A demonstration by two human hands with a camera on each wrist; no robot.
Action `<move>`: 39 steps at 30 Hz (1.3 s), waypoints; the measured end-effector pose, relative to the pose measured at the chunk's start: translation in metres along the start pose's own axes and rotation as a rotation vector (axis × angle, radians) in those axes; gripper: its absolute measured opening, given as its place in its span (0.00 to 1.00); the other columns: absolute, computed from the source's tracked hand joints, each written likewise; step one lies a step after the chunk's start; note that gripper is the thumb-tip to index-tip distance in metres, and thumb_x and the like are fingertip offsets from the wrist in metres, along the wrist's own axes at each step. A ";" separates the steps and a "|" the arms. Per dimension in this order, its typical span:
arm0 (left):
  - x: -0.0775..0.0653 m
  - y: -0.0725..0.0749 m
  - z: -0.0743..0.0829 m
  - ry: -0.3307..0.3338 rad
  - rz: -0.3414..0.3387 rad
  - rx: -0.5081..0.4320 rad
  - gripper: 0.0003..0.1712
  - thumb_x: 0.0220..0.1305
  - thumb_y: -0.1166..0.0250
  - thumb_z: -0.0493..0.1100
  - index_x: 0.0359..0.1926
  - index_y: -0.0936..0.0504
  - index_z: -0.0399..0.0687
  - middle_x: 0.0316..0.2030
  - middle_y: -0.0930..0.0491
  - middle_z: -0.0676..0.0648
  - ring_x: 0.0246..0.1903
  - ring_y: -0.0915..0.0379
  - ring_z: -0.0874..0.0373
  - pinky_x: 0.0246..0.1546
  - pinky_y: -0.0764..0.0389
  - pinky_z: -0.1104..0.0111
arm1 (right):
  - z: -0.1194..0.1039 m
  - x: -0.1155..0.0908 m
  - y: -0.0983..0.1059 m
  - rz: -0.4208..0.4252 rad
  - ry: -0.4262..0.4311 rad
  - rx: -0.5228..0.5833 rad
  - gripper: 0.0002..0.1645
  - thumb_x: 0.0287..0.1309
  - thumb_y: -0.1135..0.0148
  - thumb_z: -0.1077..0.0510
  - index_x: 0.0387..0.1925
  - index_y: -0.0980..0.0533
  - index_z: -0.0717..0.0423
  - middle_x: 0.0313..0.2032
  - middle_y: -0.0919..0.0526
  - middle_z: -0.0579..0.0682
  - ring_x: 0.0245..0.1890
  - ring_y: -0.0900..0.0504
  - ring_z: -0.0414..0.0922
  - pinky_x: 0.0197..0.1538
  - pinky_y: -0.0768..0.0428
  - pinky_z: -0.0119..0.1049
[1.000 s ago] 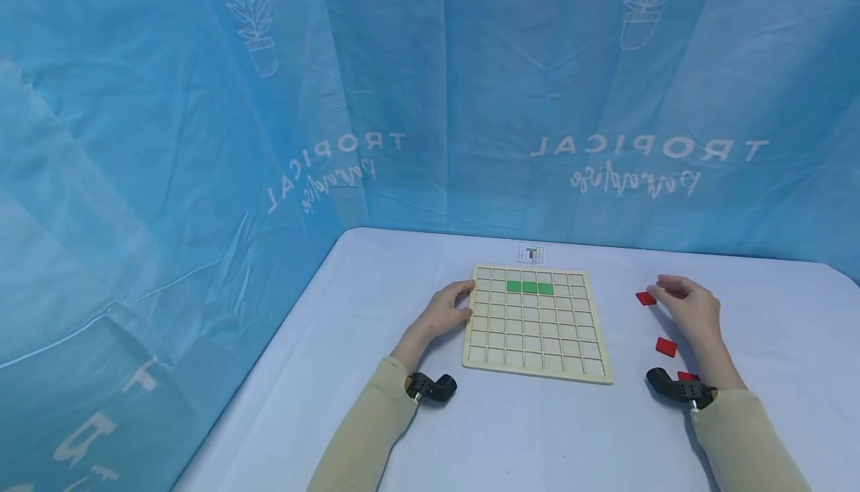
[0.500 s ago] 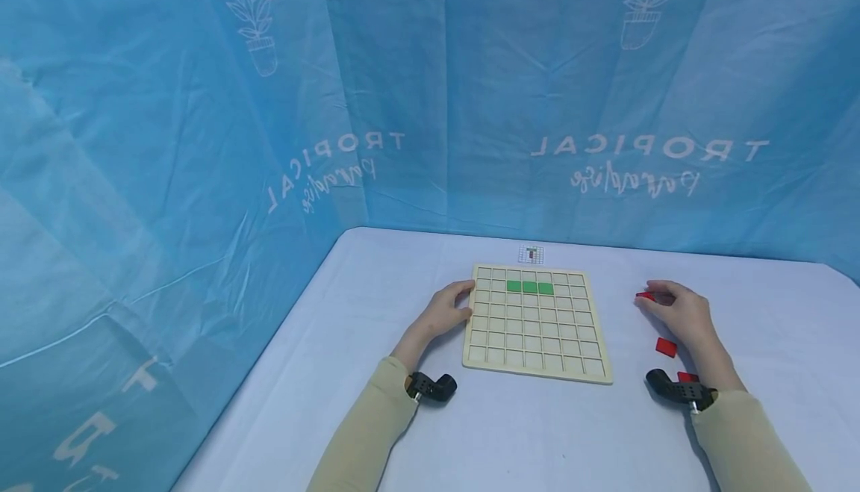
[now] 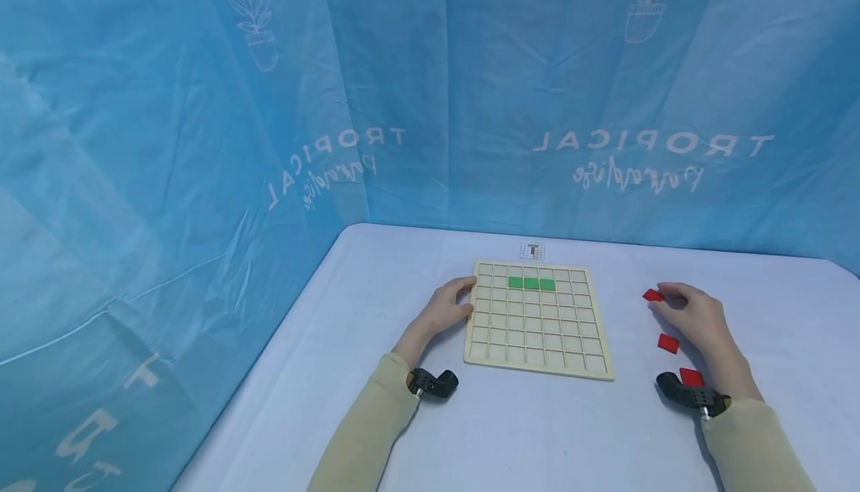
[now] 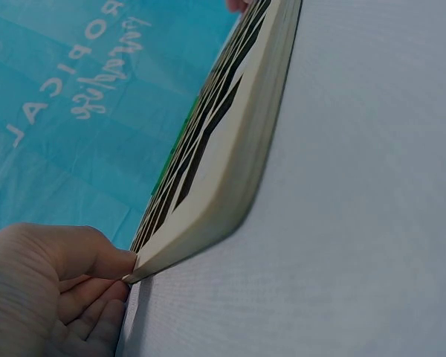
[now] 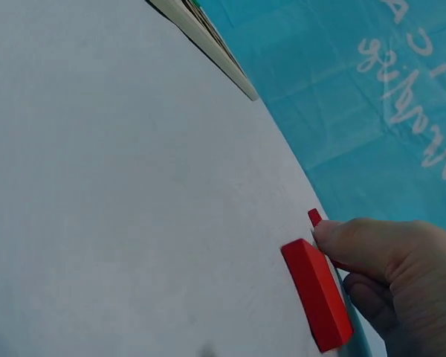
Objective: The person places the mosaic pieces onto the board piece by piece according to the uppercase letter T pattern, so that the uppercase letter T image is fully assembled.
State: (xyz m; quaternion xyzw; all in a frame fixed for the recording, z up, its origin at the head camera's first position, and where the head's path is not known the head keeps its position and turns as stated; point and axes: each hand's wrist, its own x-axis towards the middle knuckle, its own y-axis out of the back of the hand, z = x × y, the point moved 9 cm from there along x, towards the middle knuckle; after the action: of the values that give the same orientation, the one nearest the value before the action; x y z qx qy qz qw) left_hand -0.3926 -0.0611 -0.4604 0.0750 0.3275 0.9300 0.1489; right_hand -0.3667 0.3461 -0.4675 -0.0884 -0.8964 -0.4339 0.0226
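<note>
A pale wooden grid board point(image 3: 540, 328) lies on the table, with a row of 3 green tiles point(image 3: 531, 283) near its far side. My left hand point(image 3: 443, 309) holds the board's left edge; in the left wrist view its thumb presses the board's corner, fingers curled beside it. Over at the right, my right hand point(image 3: 692, 316) pinches a small red tile point(image 3: 652, 295) between thumb and fingers. The right wrist view shows only the end of that tile point(image 5: 314, 216) past the thumb. Another red tile point(image 3: 668, 343) lies nearer me, and a third point(image 3: 691, 377) sits beside the wrist camera.
A small card point(image 3: 533, 251) printed with a coloured grid lies just beyond the board. Blue curtains point(image 3: 504, 104) with white lettering hang behind and to the left of the white-covered table point(image 3: 537, 432). A black camera mount is strapped on each wrist.
The right hand's fingers have come down around the far red tile, which has shifted slightly to the right with the hand. The left hand stays at the board; the head view has moved slightly.
</note>
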 end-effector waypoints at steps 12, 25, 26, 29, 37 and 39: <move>0.000 0.000 0.000 0.002 0.001 -0.007 0.33 0.61 0.41 0.33 0.68 0.37 0.42 0.65 0.36 0.44 0.66 0.43 0.53 0.65 0.40 0.65 | -0.014 0.000 0.023 0.025 0.019 0.067 0.29 0.64 0.44 0.54 0.62 0.34 0.65 0.56 0.30 0.69 0.57 0.35 0.67 0.53 0.32 0.67; 0.001 0.000 0.000 -0.005 0.001 -0.008 0.33 0.61 0.41 0.33 0.68 0.37 0.41 0.66 0.36 0.44 0.66 0.43 0.52 0.66 0.40 0.64 | -0.055 0.007 0.025 0.048 0.073 0.142 0.31 0.63 0.43 0.45 0.61 0.30 0.60 0.56 0.27 0.63 0.56 0.31 0.60 0.47 0.22 0.57; 0.001 0.000 0.000 -0.004 0.001 -0.009 0.33 0.61 0.41 0.33 0.68 0.37 0.42 0.66 0.36 0.44 0.66 0.43 0.52 0.66 0.40 0.63 | -0.057 0.010 0.022 0.045 0.090 0.148 0.32 0.63 0.44 0.43 0.60 0.30 0.59 0.56 0.26 0.62 0.56 0.30 0.60 0.46 0.20 0.54; 0.001 0.000 0.000 -0.001 0.002 -0.012 0.33 0.61 0.41 0.33 0.68 0.37 0.41 0.66 0.37 0.44 0.66 0.43 0.52 0.66 0.40 0.64 | -0.060 0.021 0.008 0.050 0.143 0.147 0.34 0.60 0.45 0.37 0.59 0.27 0.55 0.54 0.23 0.57 0.54 0.27 0.55 0.35 0.17 0.40; 0.000 0.000 0.001 0.003 0.007 -0.003 0.33 0.61 0.41 0.33 0.68 0.37 0.41 0.65 0.36 0.44 0.65 0.43 0.52 0.65 0.40 0.64 | -0.110 0.018 -0.017 -0.044 0.243 0.289 0.29 0.60 0.39 0.44 0.57 0.25 0.56 0.53 0.22 0.56 0.53 0.25 0.53 0.48 0.21 0.50; 0.000 0.000 0.001 0.004 0.008 -0.007 0.33 0.61 0.41 0.33 0.68 0.37 0.41 0.65 0.36 0.44 0.65 0.43 0.52 0.65 0.40 0.64 | -0.123 0.016 -0.022 -0.053 0.258 0.298 0.28 0.60 0.39 0.45 0.56 0.25 0.56 0.52 0.21 0.54 0.52 0.24 0.51 0.48 0.20 0.48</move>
State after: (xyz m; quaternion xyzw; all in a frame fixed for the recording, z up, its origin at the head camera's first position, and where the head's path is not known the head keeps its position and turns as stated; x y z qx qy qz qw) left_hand -0.3924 -0.0602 -0.4597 0.0741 0.3244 0.9318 0.1449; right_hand -0.3907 0.2387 -0.4065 -0.0042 -0.9424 -0.3043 0.1389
